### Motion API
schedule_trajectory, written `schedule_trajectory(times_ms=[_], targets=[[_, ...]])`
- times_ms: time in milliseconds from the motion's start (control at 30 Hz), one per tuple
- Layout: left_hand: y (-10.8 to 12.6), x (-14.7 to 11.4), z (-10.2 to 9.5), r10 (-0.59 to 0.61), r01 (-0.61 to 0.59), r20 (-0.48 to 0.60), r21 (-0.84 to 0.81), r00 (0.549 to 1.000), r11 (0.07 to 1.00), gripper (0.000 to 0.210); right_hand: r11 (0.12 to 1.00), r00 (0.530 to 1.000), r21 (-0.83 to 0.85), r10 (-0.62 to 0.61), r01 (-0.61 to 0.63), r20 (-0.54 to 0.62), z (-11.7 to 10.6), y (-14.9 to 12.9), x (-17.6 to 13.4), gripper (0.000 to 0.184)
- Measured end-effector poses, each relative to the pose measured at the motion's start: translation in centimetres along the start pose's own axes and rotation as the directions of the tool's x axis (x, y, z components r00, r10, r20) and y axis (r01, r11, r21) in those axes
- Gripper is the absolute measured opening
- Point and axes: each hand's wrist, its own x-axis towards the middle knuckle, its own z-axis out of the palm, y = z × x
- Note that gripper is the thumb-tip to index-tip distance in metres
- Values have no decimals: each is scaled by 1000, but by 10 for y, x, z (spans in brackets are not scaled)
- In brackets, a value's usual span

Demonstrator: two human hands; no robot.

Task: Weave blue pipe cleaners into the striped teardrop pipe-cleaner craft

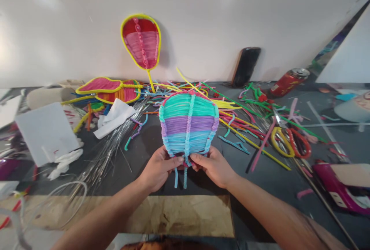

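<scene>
Between my two hands stands a fan-shaped pipe-cleaner panel [176, 124], banded green, purple and light blue, with a braided strip up its middle. My left hand [160, 167] pinches its narrow lower edge from the left, thumb in front. From the other side my right hand [215, 165] grips the same edge, its thumb near the middle strip. Two light blue pipe-cleaner ends [185, 178] hang below the thumbs. Most of my other fingers are hidden behind the panel.
Loose pipe cleaners [254, 134] and a bundle of thin wires [106, 157] lie around. Scissors [281, 142], a red can [290, 82] and a phone [245, 66] are at right. A yellow-rimmed pink panel [141, 43] leans on the wall. A wooden board [179, 217] lies in front.
</scene>
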Motion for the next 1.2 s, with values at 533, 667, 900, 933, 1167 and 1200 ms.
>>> schedule_trajectory(times_ms=[533,667,900,933,1167,1200], targets=[[0,-3,6,83,-83,-55,7,995,997,24,999,998,-46,14,-11,65,-1,-3,0,27],[-2,-2,4,131,-130,-8,57,991,990,19,1000,999,9,-20,20,45,-1,-2,-1,22],[-6,0,-1,175,-173,-12,106,985,979,20,1000,999,5,0,0,52,-4,-5,0,22],[-5,1,-2,190,-188,-11,115,982,975,19,1000,999,20,2,-3,47,-6,-6,0,23],[-1,-2,-4,120,-112,-44,144,992,983,21,995,996,-77,-66,61,-68,-9,-8,2,23],[-2,-3,-4,114,-106,-46,144,992,984,22,991,993,-109,-85,76,-83,-9,-8,2,22]])
